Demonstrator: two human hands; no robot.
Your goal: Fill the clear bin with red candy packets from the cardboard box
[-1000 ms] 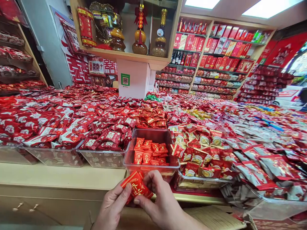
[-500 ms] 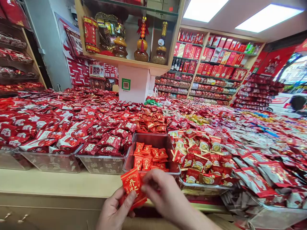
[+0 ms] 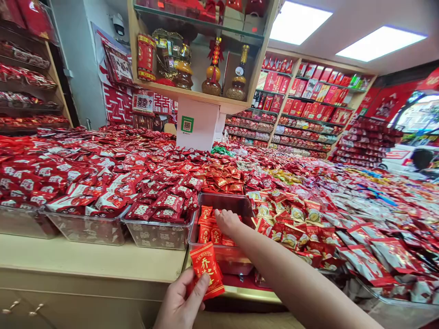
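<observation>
Between the thumb and fingers of my left hand (image 3: 190, 292) are red-and-gold candy packets (image 3: 206, 269), seemingly stacked, in front of a clear plastic bin (image 3: 222, 197). My right hand (image 3: 227, 223) is inside that bin, fingers curled downward and closed over the packets there. Whatever lies under those fingers is hidden by the hand. Matching red packets (image 3: 205, 233) stand in rows in the bin, and its back part shows bare plastic.
Left of the bin stands a bin of dark red packets (image 3: 168, 203); right of it are durian candy packets (image 3: 295, 228). A pale counter (image 3: 103, 260) runs along the front left. A display cabinet (image 3: 202, 98) hangs above the heaped sweets.
My right hand has left the packets in my left hand and reached forward into the bin. My left hand still holds its packets, now slightly further right in view.
</observation>
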